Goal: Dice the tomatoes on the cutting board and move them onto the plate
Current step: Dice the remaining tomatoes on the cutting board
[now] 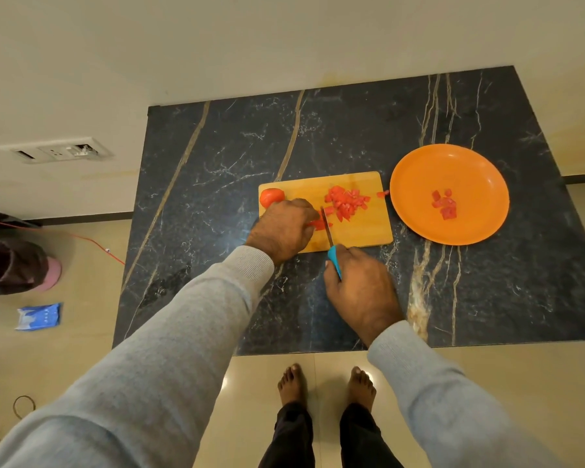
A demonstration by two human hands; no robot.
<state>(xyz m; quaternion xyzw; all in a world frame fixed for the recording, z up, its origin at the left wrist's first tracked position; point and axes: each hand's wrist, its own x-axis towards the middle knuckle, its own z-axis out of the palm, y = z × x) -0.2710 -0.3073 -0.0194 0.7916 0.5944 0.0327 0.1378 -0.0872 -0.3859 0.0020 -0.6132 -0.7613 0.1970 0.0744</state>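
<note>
A wooden cutting board (368, 231) lies on the dark marble counter. On it are a whole tomato (271, 196) at the far left corner and a pile of diced tomato (347, 201) near the middle. My left hand (282, 231) holds down a tomato piece (318, 224) with curled fingers. My right hand (362, 292) grips a knife by its blue handle (334, 260); the blade (326, 228) rests on that piece. An orange plate (416, 184) to the right of the board holds a few tomato cubes (445, 204). One cube (382, 193) lies between board and plate.
The marble counter (217, 184) stands against a pale wall with a socket panel (56, 151). On the tiled floor at left are a dark bag (12, 265), a blue packet (39, 315) and a red cable (92, 243). My bare feet show below the counter edge.
</note>
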